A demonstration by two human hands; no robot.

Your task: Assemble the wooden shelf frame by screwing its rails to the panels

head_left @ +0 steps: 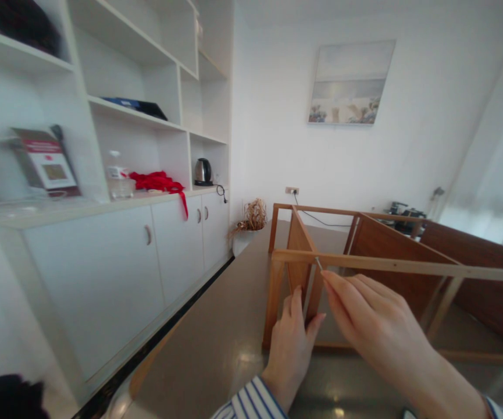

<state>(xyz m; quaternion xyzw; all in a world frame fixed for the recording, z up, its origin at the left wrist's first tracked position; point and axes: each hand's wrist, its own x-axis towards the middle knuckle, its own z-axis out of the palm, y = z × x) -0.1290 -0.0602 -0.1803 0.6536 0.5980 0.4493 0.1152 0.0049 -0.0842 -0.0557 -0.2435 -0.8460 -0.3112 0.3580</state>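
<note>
A wooden shelf frame lies on its side on the table, with brown panels set between its light rails. My right hand is closed in a pinch on a thin metal rod. The rod's upper tip meets the near rail beside a panel joint; its lower end is hidden in my fingers, so I cannot tell whether it is a tool or a screw. Below that joint my left hand grips the end crosspiece, fingers on its left side and thumb on its right.
Under the frame spreads a grey-brown tabletop. White cabinets line the left, with a kettle, a clear bottle and red cloth. A dried plant stands behind the table. Dark objects sit beyond the frame.
</note>
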